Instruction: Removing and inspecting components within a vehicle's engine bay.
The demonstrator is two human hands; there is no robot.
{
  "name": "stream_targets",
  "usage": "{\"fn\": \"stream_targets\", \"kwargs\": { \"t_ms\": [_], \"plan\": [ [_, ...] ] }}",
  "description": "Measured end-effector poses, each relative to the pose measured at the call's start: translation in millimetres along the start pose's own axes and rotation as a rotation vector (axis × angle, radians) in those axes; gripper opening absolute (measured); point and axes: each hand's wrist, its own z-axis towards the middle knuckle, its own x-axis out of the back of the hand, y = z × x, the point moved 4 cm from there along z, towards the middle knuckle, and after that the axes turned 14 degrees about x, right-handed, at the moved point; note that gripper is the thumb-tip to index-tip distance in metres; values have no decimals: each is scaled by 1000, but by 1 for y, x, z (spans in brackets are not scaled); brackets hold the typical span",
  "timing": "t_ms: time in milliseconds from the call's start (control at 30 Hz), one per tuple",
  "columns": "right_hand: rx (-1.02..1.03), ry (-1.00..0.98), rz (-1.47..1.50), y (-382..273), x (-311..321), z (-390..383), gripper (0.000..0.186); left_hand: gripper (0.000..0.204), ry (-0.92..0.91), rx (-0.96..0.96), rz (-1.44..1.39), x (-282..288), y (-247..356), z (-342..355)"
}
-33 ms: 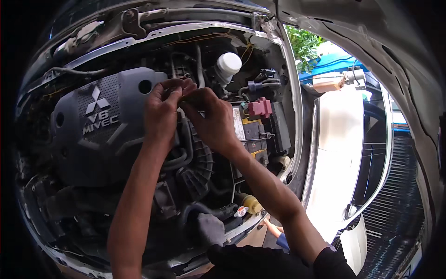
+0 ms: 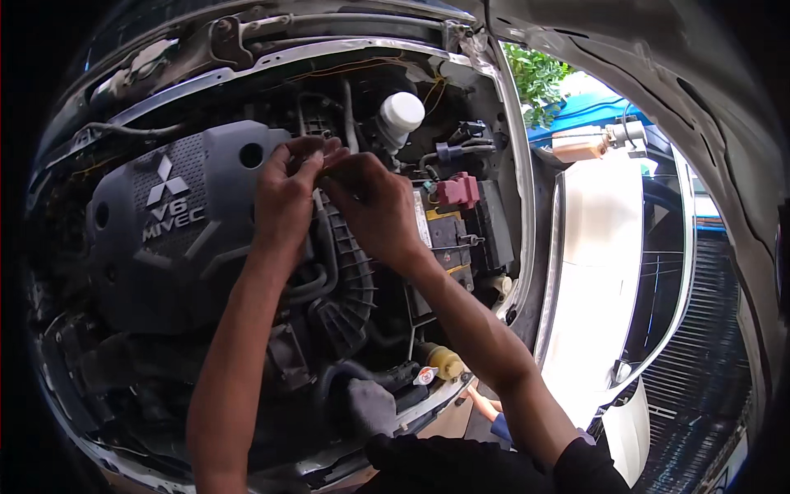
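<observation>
Over the engine bay, my two hands meet fingertip to fingertip. The fingers of my left hand [image 2: 288,183] are bent in a pinch, beside the right edge of the grey engine cover [image 2: 136,255]. My right hand [image 2: 380,206] has its thumb and fingers closed against the left fingertips, above the ribbed black air intake duct [image 2: 352,267]. Whatever sits between the fingers is too small and too shaded to make out. Just beyond my right hand stands a reservoir with a white cap [image 2: 401,112].
Right of my right hand lies the battery [image 2: 444,235] with a red terminal cover [image 2: 457,190]. A radiator cap [image 2: 425,376] and a yellowish plastic bottle neck [image 2: 446,362] are near the front edge. A grey cloth-like item [image 2: 373,405] lies there. Another person's arm [image 2: 484,403] shows below.
The engine bay sits slightly further left in the picture. My hands keep nearly the same pinched pose, with only a slight shift of the fingers.
</observation>
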Motion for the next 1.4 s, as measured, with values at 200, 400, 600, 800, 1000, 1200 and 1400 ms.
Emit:
{"fn": "stream_targets", "kwargs": {
  "t_ms": [200,400,600,800,1000,1200,1400],
  "plan": [
    [-267,204,58,91,87,24,16,30,475,-1019,1523,31,22,50],
    [-143,279,-455,163,229,17,31,30,500,-1055,1682,5,12,55],
    [-227,441,-411,201,282,-27,31,28,454,-990,1762,14,10,51],
    [-353,586,-782,281,377,-83,45,29,400,-1060,1829,6,9,57],
    [-330,688,-933,322,397,-128,49,28,367,-1050,1961,14,9,67],
    [-568,855,-732,272,367,-107,26,25,292,-999,2013,11,14,74],
    [-497,784,-752,299,374,-116,46,31,386,-877,2093,33,17,91]
  ]
}}
